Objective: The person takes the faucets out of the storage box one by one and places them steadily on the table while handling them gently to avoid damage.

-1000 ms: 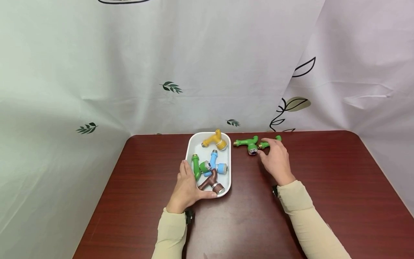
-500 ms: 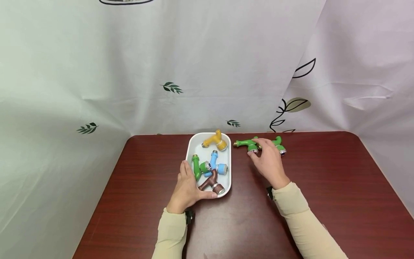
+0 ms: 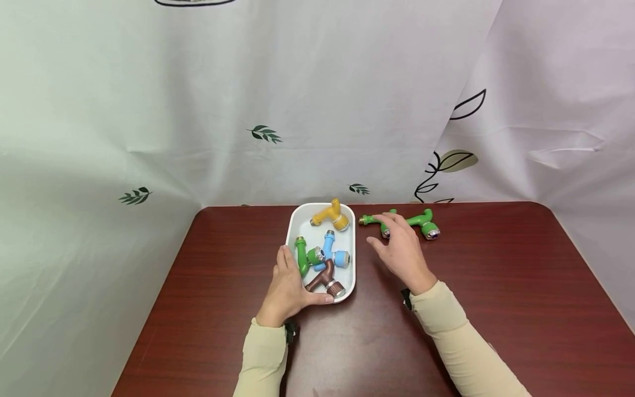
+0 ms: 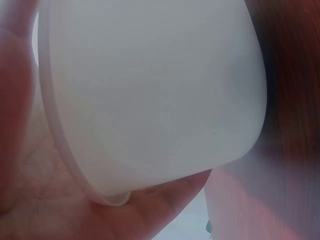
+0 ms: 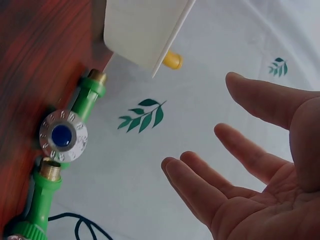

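Note:
My left hand (image 3: 283, 289) holds the near-left corner of a white tray (image 3: 353, 259), thumb along the near rim and fingers on the left side. In the left wrist view the fingers lie against the tray's outer wall (image 4: 150, 100). The tray contains a yellow tap (image 3: 339, 218), a light blue tap (image 3: 328, 243), a green tap (image 3: 301, 256) and a brown tap (image 3: 325, 275). Right of it, my empty right hand (image 3: 402, 251) hovers with spread fingers, partly covering a green tap (image 3: 367, 219) on the table. Another green tap (image 3: 425, 221) lies farther right.
The dark red wooden table (image 3: 208, 275) ends at the back against a pale curtain (image 3: 347, 110) printed with leaves. In the right wrist view both loose taps lie end to end, one showing a silver knob with a blue centre (image 5: 63, 135).
My right hand has moved left, from the farther green tap over the nearer one, towards the tray. The farther tap is now uncovered. The left hand and tray have stayed in place.

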Available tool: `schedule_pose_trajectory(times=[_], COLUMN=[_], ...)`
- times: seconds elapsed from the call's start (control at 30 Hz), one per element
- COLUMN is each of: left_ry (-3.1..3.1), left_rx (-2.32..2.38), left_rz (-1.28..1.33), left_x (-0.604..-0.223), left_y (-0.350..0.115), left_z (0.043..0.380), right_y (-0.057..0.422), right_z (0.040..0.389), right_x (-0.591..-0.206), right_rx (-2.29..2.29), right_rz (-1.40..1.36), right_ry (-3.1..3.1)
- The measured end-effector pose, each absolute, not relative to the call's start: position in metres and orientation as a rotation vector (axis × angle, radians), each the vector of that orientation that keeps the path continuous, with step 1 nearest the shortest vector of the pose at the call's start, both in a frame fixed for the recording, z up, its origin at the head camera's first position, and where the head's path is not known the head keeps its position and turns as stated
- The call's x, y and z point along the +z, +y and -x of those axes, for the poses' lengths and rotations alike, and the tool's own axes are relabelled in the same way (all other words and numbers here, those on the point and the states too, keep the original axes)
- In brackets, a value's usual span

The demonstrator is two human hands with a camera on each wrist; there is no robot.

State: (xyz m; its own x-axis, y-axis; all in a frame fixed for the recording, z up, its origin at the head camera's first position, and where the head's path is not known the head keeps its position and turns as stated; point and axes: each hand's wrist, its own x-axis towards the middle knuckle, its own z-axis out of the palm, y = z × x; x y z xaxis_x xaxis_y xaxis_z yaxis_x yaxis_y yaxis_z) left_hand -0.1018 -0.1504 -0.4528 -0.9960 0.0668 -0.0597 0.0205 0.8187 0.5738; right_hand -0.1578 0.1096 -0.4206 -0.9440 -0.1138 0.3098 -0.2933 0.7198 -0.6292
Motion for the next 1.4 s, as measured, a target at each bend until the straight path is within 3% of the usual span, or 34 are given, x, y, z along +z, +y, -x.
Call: schedule_pose_trajectory(times=[1.4], left_ry=[2.951], left_rx=[0.889], left_rz=[-0.111], left_x=[-0.454], left_y=[-0.150], left_z=[0.102], right_y=[0.050], right_z=[0.153], right_x=[-0.433], right_rx=[0.934], right_rz=[-0.876], right_ry=[-2.710])
